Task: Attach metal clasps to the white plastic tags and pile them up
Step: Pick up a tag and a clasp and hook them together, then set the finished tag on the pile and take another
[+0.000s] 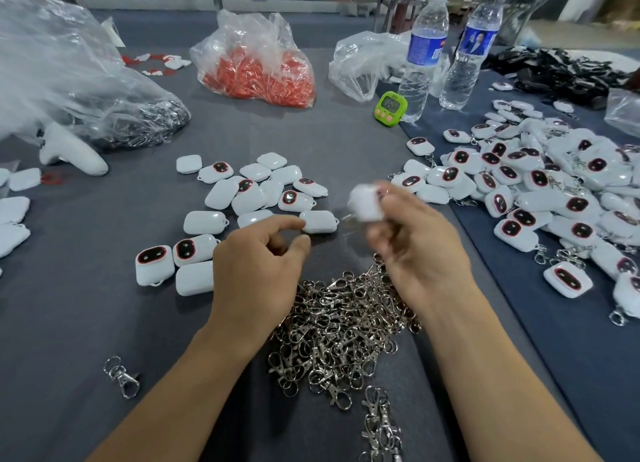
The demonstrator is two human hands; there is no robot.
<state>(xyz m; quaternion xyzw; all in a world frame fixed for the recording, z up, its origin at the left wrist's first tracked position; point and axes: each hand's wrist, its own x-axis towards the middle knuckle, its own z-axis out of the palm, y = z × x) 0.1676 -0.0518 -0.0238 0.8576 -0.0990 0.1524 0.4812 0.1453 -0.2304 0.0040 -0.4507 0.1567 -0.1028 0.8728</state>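
Note:
My right hand holds a white plastic tag, blurred by motion, above the table's middle; a faint clasp seems to hang from it. My left hand hovers beside it with fingers loosely curled and nothing visible in them. A heap of metal clasps lies between my forearms. Loose white tags without clasps lie scattered ahead of my left hand. A big pile of tags with clasps fills the right side.
Far left lie a clear bag of clasps and a white controller. A bag of red pieces, a green timer and two water bottles stand at the back. Stray clasps lie near the front.

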